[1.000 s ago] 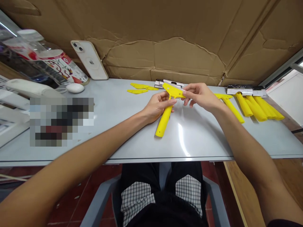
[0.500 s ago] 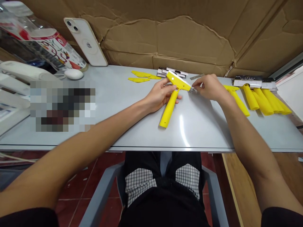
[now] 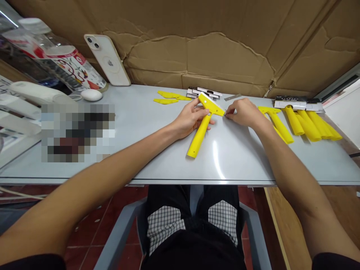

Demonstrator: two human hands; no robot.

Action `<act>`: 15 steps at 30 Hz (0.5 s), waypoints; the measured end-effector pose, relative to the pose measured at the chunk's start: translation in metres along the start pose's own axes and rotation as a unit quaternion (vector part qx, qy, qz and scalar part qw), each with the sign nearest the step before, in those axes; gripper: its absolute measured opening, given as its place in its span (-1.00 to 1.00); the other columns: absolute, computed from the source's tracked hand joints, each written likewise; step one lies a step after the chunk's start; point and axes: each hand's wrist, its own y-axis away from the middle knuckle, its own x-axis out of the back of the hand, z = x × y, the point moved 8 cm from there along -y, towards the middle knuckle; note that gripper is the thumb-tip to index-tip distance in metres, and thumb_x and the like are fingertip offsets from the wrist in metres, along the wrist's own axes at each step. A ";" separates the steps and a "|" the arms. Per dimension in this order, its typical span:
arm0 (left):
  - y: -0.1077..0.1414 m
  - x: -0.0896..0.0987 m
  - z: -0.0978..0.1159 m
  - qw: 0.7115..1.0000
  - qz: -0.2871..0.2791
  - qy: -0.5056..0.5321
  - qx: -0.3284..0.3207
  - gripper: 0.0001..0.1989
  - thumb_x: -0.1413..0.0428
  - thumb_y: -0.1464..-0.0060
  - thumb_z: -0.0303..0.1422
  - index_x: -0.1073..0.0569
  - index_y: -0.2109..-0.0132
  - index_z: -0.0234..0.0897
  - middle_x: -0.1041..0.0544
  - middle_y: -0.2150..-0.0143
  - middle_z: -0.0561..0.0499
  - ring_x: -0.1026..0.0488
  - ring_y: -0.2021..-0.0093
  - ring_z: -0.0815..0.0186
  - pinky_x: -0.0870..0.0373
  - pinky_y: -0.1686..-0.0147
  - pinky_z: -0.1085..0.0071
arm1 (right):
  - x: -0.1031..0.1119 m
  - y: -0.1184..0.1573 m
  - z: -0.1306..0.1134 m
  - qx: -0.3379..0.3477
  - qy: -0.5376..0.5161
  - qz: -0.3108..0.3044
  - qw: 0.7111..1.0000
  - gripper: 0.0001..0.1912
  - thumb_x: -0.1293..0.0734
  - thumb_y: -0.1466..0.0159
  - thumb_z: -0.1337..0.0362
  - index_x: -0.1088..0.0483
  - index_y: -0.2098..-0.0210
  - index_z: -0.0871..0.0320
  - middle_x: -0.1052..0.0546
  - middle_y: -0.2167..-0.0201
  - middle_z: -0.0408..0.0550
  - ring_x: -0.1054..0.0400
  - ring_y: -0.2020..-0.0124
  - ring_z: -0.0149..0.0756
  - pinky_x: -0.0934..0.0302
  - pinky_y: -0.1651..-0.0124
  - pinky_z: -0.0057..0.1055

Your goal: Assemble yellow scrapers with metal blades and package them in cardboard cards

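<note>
One near head-level view from above the lap (image 3: 222, 217), forward and down over the table (image 3: 165, 165).

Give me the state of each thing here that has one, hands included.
Left hand: closed on the yellow tool
Yellow tool: held at a slant
Right hand: fingers bunched by the tool's head; grip on anything unclear
Phone: propped up, back showing, screen hidden
Bottle: capped
Metal blade: lying flat
Yellow flat pieces: lying loose
Second yellow tool: lying down
Yellow handles at right: lying side by side
Cardboard: creased
</note>
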 end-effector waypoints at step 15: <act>0.001 0.002 0.005 0.999 0.028 -0.025 -0.015 -0.53 -0.36 -0.03 -0.33 -0.43 -0.07 -0.22 -0.58 0.16 0.00 -0.58 0.43 0.32 -0.50 0.53 0.42 | -0.004 0.002 -0.007 -0.003 0.045 -0.041 0.998 -0.78 -0.39 -0.36 0.32 -0.71 0.12 0.05 -0.71 0.09 0.09 -0.53 0.12 0.05 -0.27 0.17 -0.17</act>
